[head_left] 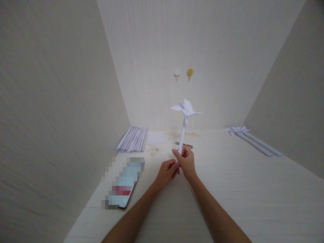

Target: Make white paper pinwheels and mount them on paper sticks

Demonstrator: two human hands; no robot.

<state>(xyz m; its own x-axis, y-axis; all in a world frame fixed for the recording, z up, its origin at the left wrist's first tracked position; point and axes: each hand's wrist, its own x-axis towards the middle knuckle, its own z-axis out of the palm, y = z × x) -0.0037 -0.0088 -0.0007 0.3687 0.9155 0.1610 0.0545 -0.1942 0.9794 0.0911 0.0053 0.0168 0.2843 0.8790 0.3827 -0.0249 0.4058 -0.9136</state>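
- a paper pinwheel [187, 108] stands up from two bare hands at the center of the frame, its white blades fanned out above a paper stick [182, 133] that tilts slightly to the right.
- the left hand [166, 171], just below center, has its grip pinching the stick's bottom end between thumb and fingers.
- the right hand [187, 162] holds the stick just above, its grip closed on the shaft, thumb against the near side.
- behind the stick, small snips [190, 146] lie on the pale worktop [253, 189], partly hidden by the stick and right hand.
- left of center, a bundle of white paper rods [132, 139] lies beside a flat white sheet [156, 138], with a little heap of pale bits [154, 149] just below the sheet.
- at lower left, a phone [128, 180] lies face up, its screen blurred.
- at far right, more white pinwheels [238, 129] rest by the wall, their sticks pointing down and right.
- on the back wall, upper center, hang a white hook [177, 72] and a gold hook [190, 72].
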